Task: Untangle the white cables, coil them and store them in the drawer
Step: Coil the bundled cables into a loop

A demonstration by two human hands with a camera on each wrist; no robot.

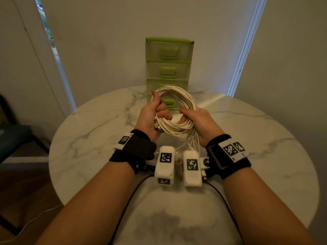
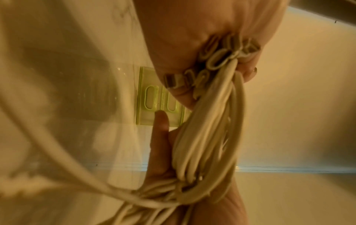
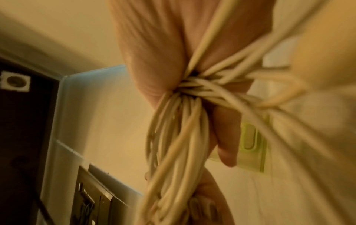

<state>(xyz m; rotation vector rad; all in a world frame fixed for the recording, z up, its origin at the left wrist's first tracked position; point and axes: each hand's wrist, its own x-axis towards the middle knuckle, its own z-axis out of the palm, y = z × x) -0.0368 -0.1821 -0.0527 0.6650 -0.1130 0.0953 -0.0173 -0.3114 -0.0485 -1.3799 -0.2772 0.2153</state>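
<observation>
Above the marble table (image 1: 247,138), both hands' fingers (image 1: 163,110) clasp the upright cable coil (image 1: 178,106).

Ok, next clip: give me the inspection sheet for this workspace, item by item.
Surface: round marble table, against the wall.
Job's things: white cables coiled in one bundle, held above the table; green drawer unit behind, all drawers shut.
Clutter: nothing seen.
Hands: left hand and right hand both grip the coil.
Cables: loose ends hang below the coil; connectors bunched in the left hand.
Surroundings: dark chair at left, window strips either side.
</observation>
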